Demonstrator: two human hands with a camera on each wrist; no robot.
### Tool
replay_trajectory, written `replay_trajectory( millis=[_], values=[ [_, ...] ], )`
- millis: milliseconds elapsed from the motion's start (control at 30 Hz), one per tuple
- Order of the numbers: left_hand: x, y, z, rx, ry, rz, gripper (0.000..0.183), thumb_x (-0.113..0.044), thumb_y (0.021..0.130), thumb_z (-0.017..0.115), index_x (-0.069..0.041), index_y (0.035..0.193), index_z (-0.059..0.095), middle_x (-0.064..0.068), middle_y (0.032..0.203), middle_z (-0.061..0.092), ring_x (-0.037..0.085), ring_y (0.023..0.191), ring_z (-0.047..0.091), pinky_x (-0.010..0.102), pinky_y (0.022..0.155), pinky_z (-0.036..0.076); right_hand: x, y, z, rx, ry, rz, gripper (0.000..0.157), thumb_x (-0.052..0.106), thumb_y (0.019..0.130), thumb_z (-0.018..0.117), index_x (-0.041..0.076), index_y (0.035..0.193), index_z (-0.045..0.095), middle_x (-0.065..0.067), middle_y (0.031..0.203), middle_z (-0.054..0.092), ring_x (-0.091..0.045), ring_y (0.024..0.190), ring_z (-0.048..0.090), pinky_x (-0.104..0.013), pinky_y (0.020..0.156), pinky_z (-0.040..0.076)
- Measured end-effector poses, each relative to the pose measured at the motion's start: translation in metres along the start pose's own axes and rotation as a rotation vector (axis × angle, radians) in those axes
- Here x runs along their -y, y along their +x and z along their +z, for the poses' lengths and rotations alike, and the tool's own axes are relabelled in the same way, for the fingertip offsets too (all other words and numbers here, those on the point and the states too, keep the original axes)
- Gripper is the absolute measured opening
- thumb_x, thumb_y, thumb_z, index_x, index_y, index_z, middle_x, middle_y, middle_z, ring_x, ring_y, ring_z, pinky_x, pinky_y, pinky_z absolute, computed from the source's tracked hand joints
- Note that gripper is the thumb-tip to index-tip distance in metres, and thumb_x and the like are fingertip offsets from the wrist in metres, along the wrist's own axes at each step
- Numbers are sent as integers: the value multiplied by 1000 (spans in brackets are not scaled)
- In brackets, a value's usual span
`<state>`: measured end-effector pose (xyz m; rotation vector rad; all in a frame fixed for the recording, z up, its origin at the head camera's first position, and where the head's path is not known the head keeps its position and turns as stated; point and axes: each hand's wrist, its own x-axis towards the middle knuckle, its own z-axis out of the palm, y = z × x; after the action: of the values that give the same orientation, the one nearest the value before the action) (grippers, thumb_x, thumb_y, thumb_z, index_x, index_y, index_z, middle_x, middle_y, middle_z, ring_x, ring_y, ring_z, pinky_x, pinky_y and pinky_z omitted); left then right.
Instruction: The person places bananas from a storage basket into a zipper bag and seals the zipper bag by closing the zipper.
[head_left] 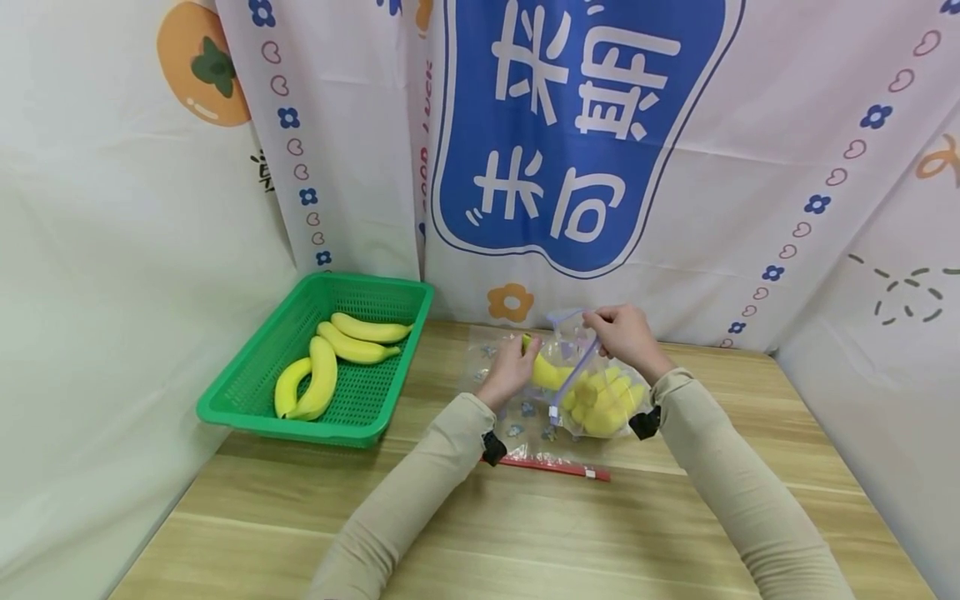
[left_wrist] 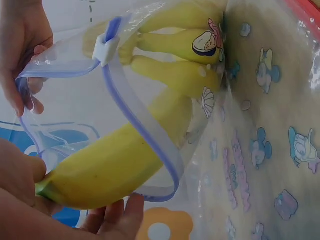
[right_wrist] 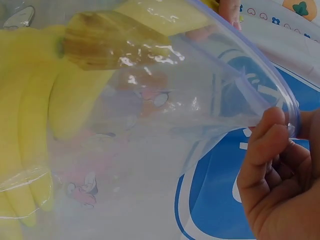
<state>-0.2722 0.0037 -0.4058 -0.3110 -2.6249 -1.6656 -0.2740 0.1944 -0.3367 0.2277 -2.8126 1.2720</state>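
Note:
My left hand [head_left: 512, 369] grips a single yellow banana [left_wrist: 110, 172] by its greenish stem end, and the fruit's other end lies inside the mouth of a clear zip bag [head_left: 602, 407]. My right hand [head_left: 628, 337] pinches the bag's purple rim [right_wrist: 280, 85], which stands spread apart. A bunch of bananas [right_wrist: 30, 110] with a brown stem fills the bag's lower part. On the purple track sits a white slider [left_wrist: 106, 49]. Beneath lies a second clear bag [head_left: 517, 421], flat, with cartoon prints and a red zip edge.
To the left stands a green plastic basket [head_left: 217, 408] with several bananas [head_left: 322, 375] in it. The wooden table [head_left: 540, 542] meets a printed cloth [head_left: 360, 167] at the back, and white cloth hangs on both sides.

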Motion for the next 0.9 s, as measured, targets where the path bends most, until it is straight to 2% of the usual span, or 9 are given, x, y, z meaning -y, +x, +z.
replay_trajectory(
  millis=[100,167,300,500,733,900],
  values=[
    [2,-1,1,3,92,21,37,-42,92,38,-10,80,50,6,83,44,16,71,44,23,54,42,0,0,-1,-5,-1,1,34,38,88,49,9,88,67,-13,56,57,-27,49,54,-35,46,47],
    [2,-2,1,-3,137,24,35,-45,90,40,-12,83,52,4,88,41,16,73,43,24,54,42,0,0,-1,-7,-4,2,33,38,88,49,9,88,66,-12,55,56,-27,48,54,-35,46,47],
    [1,-3,2,-16,165,57,24,-39,87,51,-16,93,57,1,89,46,14,76,46,22,55,45,0,0,-2,-6,-10,5,35,38,88,48,9,89,66,-11,54,56,-25,47,54,-34,45,47],
    [2,-3,6,5,126,115,15,-28,82,61,-13,86,61,-3,76,56,11,65,52,20,51,45,2,-1,-2,-7,-19,7,35,38,89,48,8,90,67,-12,55,56,-22,46,52,-33,45,47],
    [2,-3,10,87,77,89,12,-24,86,57,-13,87,62,-1,74,56,12,61,51,23,50,45,3,0,-3,-6,-17,11,35,38,89,47,8,89,66,-11,55,56,-26,48,54,-33,45,47],
    [2,0,14,133,87,85,15,-25,88,55,-14,95,63,0,85,60,12,74,55,24,58,46,5,-1,-5,-16,-20,16,35,37,89,48,7,89,66,-12,55,56,-22,46,53,-32,44,46]
  ],
)
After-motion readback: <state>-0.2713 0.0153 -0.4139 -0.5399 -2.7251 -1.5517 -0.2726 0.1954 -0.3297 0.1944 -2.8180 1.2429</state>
